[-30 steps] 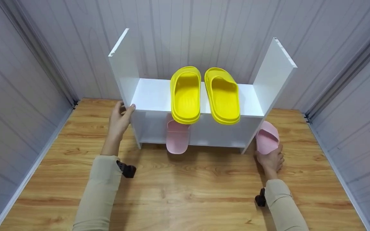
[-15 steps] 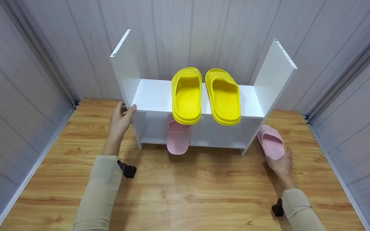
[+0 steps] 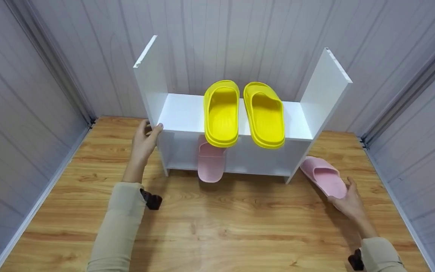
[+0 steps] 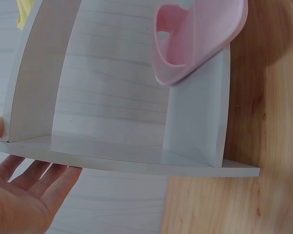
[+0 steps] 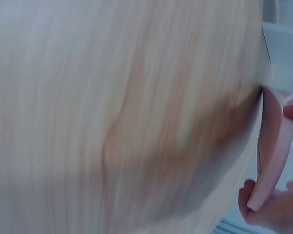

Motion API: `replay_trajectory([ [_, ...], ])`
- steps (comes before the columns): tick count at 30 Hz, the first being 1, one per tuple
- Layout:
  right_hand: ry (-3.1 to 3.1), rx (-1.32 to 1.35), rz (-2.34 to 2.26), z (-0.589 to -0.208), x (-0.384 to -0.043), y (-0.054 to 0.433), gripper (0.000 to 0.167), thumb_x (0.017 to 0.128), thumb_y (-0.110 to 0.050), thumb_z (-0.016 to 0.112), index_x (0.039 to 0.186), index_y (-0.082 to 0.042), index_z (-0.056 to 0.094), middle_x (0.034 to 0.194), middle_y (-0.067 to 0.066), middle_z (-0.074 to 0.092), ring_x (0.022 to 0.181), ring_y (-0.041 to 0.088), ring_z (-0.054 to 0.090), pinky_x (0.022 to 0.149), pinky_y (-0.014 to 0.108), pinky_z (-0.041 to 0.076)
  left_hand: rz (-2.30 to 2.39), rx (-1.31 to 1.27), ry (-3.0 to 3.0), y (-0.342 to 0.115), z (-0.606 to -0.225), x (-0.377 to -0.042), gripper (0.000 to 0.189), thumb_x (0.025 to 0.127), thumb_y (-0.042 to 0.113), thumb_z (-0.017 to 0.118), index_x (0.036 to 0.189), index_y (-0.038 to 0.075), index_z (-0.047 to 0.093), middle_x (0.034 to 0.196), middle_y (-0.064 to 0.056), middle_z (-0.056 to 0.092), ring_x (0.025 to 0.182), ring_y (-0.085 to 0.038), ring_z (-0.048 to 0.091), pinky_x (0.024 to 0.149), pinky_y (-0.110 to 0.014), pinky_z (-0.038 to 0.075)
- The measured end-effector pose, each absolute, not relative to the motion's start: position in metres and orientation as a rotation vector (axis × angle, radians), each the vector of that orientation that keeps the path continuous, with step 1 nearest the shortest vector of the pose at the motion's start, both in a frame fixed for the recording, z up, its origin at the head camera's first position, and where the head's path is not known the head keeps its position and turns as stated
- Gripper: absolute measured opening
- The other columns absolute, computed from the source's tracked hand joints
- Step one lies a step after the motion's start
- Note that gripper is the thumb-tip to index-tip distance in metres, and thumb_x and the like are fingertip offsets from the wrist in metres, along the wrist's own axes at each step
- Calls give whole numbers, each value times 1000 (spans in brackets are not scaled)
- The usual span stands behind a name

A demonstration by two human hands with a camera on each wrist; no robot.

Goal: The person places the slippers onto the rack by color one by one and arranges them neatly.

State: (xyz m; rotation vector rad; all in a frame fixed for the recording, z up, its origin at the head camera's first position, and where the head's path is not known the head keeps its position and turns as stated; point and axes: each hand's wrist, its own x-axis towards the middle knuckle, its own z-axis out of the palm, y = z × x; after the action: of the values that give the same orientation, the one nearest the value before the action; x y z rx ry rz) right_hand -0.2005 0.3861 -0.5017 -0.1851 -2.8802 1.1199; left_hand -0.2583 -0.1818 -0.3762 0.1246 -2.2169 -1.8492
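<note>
My left hand (image 3: 144, 145) grips the left side panel (image 3: 150, 81) of a white shoe rack, thumb at the middle shelf's front corner and fingers behind the panel, as the left wrist view also shows. To the right of the rack, my right hand (image 3: 349, 202) holds a pink slipper (image 3: 317, 164) by its heel. In the right wrist view this slipper (image 5: 272, 156) is tilted, its toe close to the floor and its heel raised. Another pink slipper (image 3: 210, 168) rests on the lower shelf, partly hidden under a yellow slipper (image 3: 222, 128) on the middle shelf. A second yellow slipper (image 3: 267, 124) sits beside it.
The white rack's right side panel (image 3: 325, 94) stands between the yellow slippers and my right hand. Wood-patterned flooring (image 3: 210, 223) extends in front. Pale panelled walls (image 3: 217, 41) enclose the back and both sides.
My right hand has drawn the pink slipper away from the rack's right side, toward me and to the right, and the slipper has turned. My left hand keeps its grip on the panel.
</note>
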Motion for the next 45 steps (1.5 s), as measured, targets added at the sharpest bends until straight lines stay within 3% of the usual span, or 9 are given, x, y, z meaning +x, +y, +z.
replay_trajectory([
  [9,-2853,59,1152,-495,-193,406,87,67,-3,67,131,13,10,122,41,28,112,51,28,90,55,22,-1840,127,-2263,-183,-375,-256,43,88,27,51,121,1,42,119,-20,46,102,-28,47,79,-39,42],
  [16,-2934,157,1103,-486,-190,413,83,66,-2,67,131,10,15,123,38,30,113,49,27,89,56,21,-1829,140,-2253,-183,-374,-256,42,88,25,52,121,1,42,119,-20,46,104,-28,47,79,-40,43],
  [18,-2932,211,1104,-485,-189,414,81,66,-1,66,130,10,18,123,37,32,112,47,30,88,53,23,-1828,140,-2248,-183,-374,-256,42,88,25,52,121,1,43,119,-21,46,103,-28,47,79,-40,43],
  [21,-2916,309,1162,-483,-188,417,77,65,2,66,128,10,21,122,36,35,111,45,32,89,34,28,-1824,145,-2248,-182,-375,-257,42,88,25,53,121,1,43,119,-21,46,103,-28,47,79,-40,43],
  [25,-2901,399,1324,-479,-184,421,73,67,7,63,128,10,23,121,36,36,111,39,35,77,16,35,-1816,149,-2255,-182,-375,-257,42,88,26,52,121,1,43,120,-21,45,105,-29,46,80,-40,43],
  [29,-2891,432,1537,-475,-180,425,71,67,9,59,128,11,22,122,37,34,108,12,41,68,21,43,-1814,146,-2262,-181,-375,-257,43,88,27,52,122,1,42,122,-21,44,107,-29,45,81,-41,42],
  [32,-2875,478,1653,-472,-179,426,70,66,9,57,127,13,22,121,38,33,103,0,42,69,21,43,-1798,144,-2274,-182,-374,-257,44,88,28,52,122,2,42,122,-20,44,107,-29,45,82,-41,42],
  [40,-2908,536,1728,-469,-177,413,68,62,10,53,125,15,26,123,34,31,104,4,42,75,18,39,-1805,112,-2263,-182,-375,-257,41,88,26,52,119,1,43,118,-19,47,102,-28,48,80,-39,43],
  [45,-2884,651,1754,-469,-179,402,62,66,8,54,123,15,29,121,35,34,106,7,42,79,18,37,-1805,115,-2255,-182,-376,-258,42,88,26,53,120,0,43,119,-20,46,105,-29,47,83,-40,41],
])
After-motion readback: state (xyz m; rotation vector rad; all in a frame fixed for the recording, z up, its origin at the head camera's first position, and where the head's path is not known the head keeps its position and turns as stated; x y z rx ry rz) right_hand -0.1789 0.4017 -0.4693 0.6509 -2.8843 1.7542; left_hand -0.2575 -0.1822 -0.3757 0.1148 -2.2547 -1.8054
